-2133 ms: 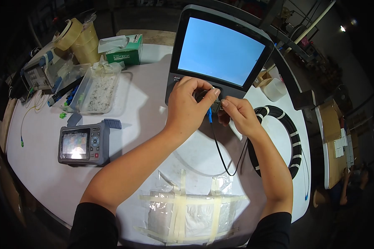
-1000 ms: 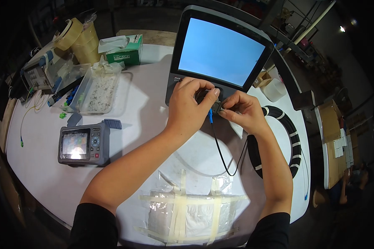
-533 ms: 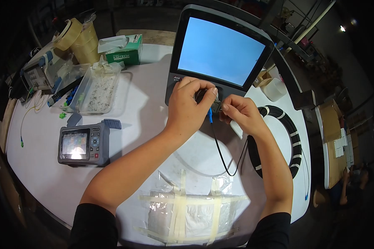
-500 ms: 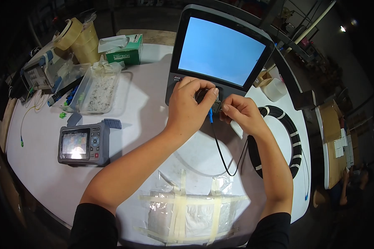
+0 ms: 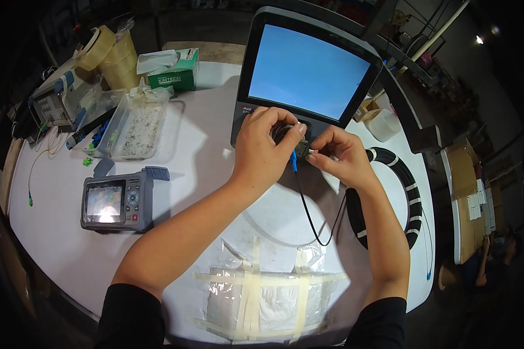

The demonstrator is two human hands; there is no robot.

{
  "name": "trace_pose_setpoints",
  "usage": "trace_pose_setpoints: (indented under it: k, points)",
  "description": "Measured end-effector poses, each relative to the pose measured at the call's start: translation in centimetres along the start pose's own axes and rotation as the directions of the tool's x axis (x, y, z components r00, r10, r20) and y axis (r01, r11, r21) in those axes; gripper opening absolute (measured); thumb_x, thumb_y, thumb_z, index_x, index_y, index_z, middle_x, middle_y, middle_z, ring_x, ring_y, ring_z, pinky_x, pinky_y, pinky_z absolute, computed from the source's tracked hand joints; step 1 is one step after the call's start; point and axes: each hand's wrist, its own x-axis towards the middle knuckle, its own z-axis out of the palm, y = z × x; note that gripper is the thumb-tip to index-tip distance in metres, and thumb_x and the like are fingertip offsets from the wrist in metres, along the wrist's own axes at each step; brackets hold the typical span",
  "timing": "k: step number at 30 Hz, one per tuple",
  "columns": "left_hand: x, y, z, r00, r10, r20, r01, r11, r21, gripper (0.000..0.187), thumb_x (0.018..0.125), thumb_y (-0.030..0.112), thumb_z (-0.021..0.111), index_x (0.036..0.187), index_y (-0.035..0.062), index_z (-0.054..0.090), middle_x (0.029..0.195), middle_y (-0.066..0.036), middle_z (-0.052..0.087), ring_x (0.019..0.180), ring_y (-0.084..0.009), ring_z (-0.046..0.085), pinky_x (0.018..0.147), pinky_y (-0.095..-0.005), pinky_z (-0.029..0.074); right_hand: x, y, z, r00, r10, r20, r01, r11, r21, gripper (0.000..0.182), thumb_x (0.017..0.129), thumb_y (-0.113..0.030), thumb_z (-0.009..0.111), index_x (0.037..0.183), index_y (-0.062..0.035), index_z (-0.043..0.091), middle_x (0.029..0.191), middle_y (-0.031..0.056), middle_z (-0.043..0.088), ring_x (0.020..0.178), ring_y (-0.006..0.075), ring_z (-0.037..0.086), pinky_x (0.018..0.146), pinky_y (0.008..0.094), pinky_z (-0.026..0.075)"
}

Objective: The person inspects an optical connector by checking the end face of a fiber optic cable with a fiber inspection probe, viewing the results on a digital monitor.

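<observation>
A monitor-like inspection device with a lit blue screen stands at the back of the table. At its lower front, my left hand is closed, thumb and forefinger pinched at the top of a small dark metal fixture; what lies between them is hidden. Just below that thumb shows a blue fibre connector, with a black cable looping down from it and up to the right. My right hand has its thumb and forefinger pinched on a small pale knob at the fixture's right side.
Right of my forearm lies a coil of black cable. At left are a grey handheld tester, a plastic bin, a tissue box and tape rolls. A taped white pad lies in front.
My right thumb and forefinger have shifted their grip and straightened a little, so the pale knob now shows between them. My left hand stays at the fixture.
</observation>
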Motion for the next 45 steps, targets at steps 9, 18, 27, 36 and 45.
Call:
trace_pose_setpoints:
  k: [9,18,27,36,45]
  points:
    - [-0.2,-0.5,0.4,0.997,0.068,-0.029,-0.067,0.997,0.039,0.019,0.093,0.024,0.069,0.092,0.0060,0.073,0.096,-0.005,0.066,0.093,-0.0239,0.058,0.082,-0.0372,0.048,0.0,-0.3,0.2,1.000,0.006,0.009,-0.006,0.999,-0.036,0.022,0.081,-0.009,0.081,0.093,-0.0045,0.063,0.081,-0.0012,0.066,0.074,0.0059,0.062,0.069,0.0223,0.047]
    - [-0.2,-0.8,0.0,0.992,0.127,0.000,-0.126,0.986,0.106,0.022,0.092,0.028,0.070,0.097,0.0067,0.072,0.095,-0.006,0.065,0.092,-0.0247,0.058,0.081,-0.0391,0.047,0.2,0.2,0.2,1.000,-0.028,0.003,0.028,0.999,-0.023,0.022,0.082,-0.010,0.082,0.093,-0.0038,0.063,0.085,-0.0004,0.067,0.075,0.0063,0.063,0.069,0.0222,0.049]
    - [-0.1,-0.1,0.0,0.996,0.089,-0.011,-0.087,0.987,0.136,0.021,0.093,0.028,0.069,0.095,0.0071,0.072,0.095,-0.005,0.065,0.092,-0.0250,0.058,0.083,-0.0401,0.047,0.1,-0.3,0.3,1.000,-0.012,0.010,0.012,0.998,-0.066,0.022,0.083,-0.010,0.081,0.092,-0.0039,0.063,0.086,0.0005,0.068,0.077,0.0071,0.064,0.070,0.0228,0.050]
    - [-0.1,-0.5,0.1,0.995,0.098,-0.013,-0.097,0.993,0.063,0.020,0.093,0.026,0.069,0.096,0.0072,0.072,0.093,-0.004,0.065,0.091,-0.0241,0.059,0.082,-0.0393,0.047,0.2,0.0,0.3,1.000,-0.026,-0.004,0.026,0.999,-0.048,0.022,0.083,-0.011,0.081,0.092,-0.0030,0.063,0.084,0.0003,0.067,0.075,0.0068,0.063,0.068,0.0227,0.049]
    - [0.0,-0.8,0.1,0.994,0.112,-0.011,-0.111,0.990,0.089,0.020,0.092,0.027,0.070,0.096,0.0074,0.072,0.093,-0.004,0.066,0.090,-0.0235,0.059,0.081,-0.0378,0.048,0.2,0.3,0.2,1.000,-0.028,0.004,0.028,0.998,-0.063,0.021,0.084,-0.011,0.081,0.093,-0.0025,0.064,0.084,0.0001,0.067,0.074,0.0064,0.062,0.068,0.0224,0.048]
